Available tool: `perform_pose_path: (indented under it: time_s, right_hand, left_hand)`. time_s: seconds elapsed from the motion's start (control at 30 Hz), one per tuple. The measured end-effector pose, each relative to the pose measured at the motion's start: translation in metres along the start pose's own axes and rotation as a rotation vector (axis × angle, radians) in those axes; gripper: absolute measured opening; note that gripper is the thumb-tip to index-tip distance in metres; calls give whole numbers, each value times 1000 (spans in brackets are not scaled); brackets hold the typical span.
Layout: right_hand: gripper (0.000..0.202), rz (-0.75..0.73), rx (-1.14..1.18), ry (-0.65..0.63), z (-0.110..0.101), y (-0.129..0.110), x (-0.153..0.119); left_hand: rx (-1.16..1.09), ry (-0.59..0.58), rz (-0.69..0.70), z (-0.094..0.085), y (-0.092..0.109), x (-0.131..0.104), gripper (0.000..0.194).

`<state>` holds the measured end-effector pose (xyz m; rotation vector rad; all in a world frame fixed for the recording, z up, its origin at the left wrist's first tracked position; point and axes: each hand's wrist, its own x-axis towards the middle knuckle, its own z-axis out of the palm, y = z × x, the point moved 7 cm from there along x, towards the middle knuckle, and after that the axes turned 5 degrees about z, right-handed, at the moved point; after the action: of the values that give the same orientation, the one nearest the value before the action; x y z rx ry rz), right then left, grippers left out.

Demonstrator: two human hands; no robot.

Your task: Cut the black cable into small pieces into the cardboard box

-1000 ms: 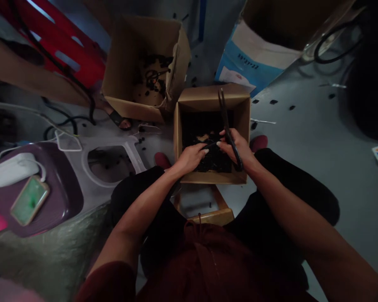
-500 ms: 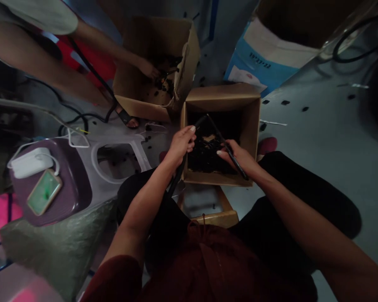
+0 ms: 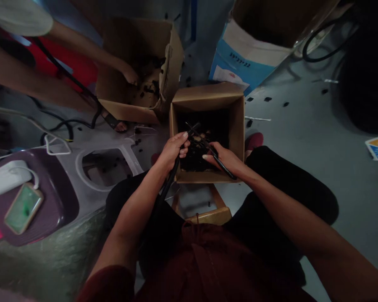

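Observation:
My left hand [image 3: 175,149] is closed round a black cable [image 3: 167,184], whose end sticks out past the thumb over an open cardboard box [image 3: 238,126]. In my right hand [image 3: 222,158] is a thin, dark, rod-like tool [image 3: 223,167], gripped along its handle. Its narrow tip crosses or lies very near the cable's end; whether they touch is too dark to tell. Below both hands, dark pieces [image 3: 192,159] lie in the box.
Another person's hand [image 3: 130,75] reaches into a second cardboard box [image 3: 126,110] at the upper left. A blue-and-white box [image 3: 239,58] stands behind. A purple stool [image 3: 59,188] at left holds a phone [image 3: 23,208]. Dark bits dot the floor.
The view has shifted right. The tool's tip has swung left, across the cable's end. In the second box, the other person's hand has drawn back from the dark pieces.

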<state>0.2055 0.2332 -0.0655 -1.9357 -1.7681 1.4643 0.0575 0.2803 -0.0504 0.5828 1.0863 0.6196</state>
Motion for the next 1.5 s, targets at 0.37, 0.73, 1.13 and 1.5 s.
perform_pose_path:
  time_s: [0.37,0.73,1.13,1.5]
  right_hand:
    - [52,-36,157,-86,5,0,1]
    - [53,-50,43,-42,3,-2,1]
    - [27,-90,55,88,8,-5,-43]
    - [16,-5,62,181,43,-12,-122]
  left_hand:
    - [-29,-31,-38,1,-2,0,38]
    - [19,-70,-67,6,-5,-2,43]
    - [78,-95,-34,21,-15,-40,46]
    - [93,-164,11,28,-44,-116,50]
